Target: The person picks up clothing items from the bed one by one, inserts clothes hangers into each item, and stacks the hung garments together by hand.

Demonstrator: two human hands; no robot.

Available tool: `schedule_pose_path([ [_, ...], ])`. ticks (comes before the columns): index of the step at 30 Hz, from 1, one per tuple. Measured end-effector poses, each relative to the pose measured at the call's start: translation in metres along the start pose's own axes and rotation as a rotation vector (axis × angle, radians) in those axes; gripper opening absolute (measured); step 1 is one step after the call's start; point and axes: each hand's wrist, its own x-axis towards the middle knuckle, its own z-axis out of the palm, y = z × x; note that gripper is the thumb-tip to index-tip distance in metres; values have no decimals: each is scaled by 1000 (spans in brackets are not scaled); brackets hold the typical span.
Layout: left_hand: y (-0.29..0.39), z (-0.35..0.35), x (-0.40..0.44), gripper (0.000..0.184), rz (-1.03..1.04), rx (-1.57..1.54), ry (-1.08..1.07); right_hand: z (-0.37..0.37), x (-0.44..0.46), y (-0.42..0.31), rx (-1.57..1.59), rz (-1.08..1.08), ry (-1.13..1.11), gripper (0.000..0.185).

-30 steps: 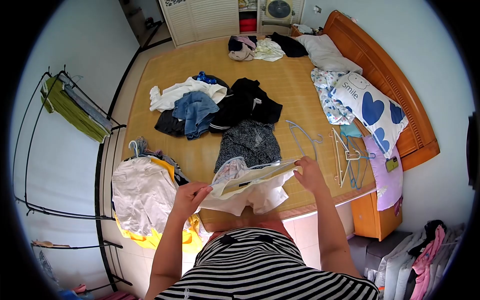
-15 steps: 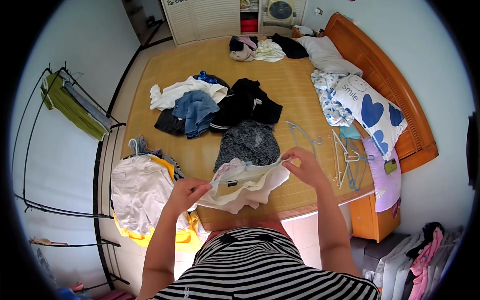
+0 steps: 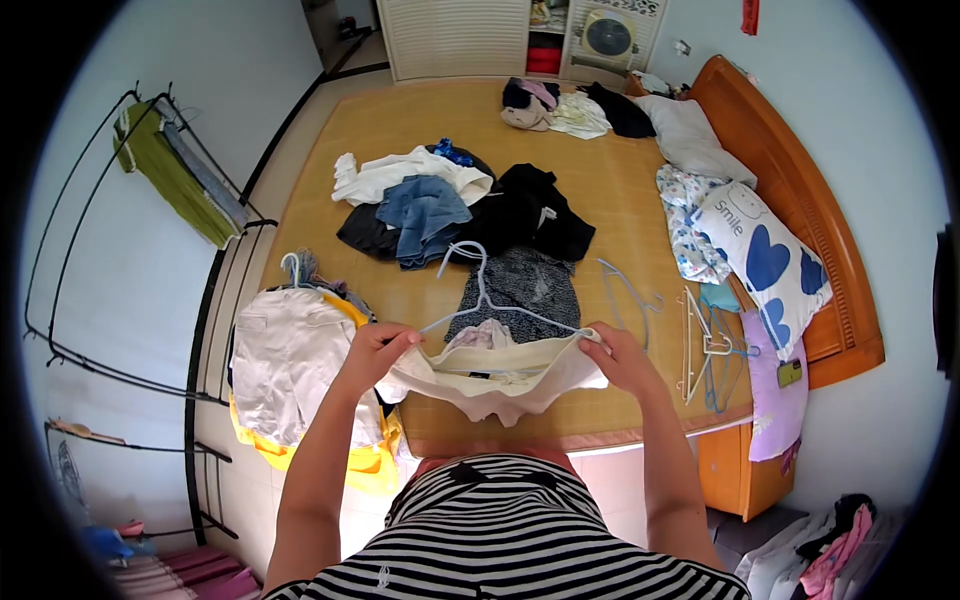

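Note:
My left hand pinches one end of the waistband of a cream garment, which may be shorts or a skirt. At the opposite end of the waistband, my right hand grips the cloth with thumb and fingers. The waistband is stretched wide between both hands, and a dark label shows inside. A pale blue hanger spans the opening, its arms reaching toward my hands and its hook pointing away from me. Beyond it lie a dark grey speckled garment and a pinkish cloth.
Denim, a white top and black clothing lie on the bed. Light shorts hang at left near a metal rack. Loose hangers and a "smile" pillow are at right.
The hanger's hook has come up into view above the waistband. Both hands now hold the waistband more level, and the opening faces me more. The whole view has shifted slightly.

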Motion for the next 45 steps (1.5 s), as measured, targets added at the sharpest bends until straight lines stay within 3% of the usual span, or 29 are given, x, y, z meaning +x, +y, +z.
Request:
schedule_pose_path([
  [4,1,-9,5,24,-49,-14,-17,-3,0,-19,-3,-22,-13,22],
  [8,-12,-16,18,27,-52,-48,178,-1,-3,-21,61,-73,51,20],
  [10,-9,-17,26,29,-91,-244,317,-6,-3,-21,87,-77,68,20],
  [13,-13,-27,32,35,-135,-157,324,-18,-2,-18,105,-73,78,24],
  [15,-16,-26,33,37,-194,-77,306,-22,0,-7,277,-124,100,30],
  [17,-17,-18,33,42,-99,-249,324,-27,2,-1,337,-114,114,32],
  [21,-5,-3,21,45,-42,-276,347,-30,7,8,540,-47,184,35],
  [26,7,18,12,37,221,-241,440,-36,17,28,630,-41,205,32],
  [28,-2,18,12,31,182,-289,510,-39,20,31,647,-28,207,33],
  [30,-12,6,6,27,-65,-77,412,-42,23,33,605,-21,211,32],
  [34,-18,10,10,22,13,-224,581,-51,29,40,565,-2,188,30],
  [39,-15,11,17,21,1,-279,647,-62,45,50,362,-39,-56,31],
  [43,-17,12,15,21,-78,-330,695,-59,61,54,378,-67,-66,33],
  [45,-15,11,9,24,-160,-320,633,-52,68,64,571,-50,-37,31],
])
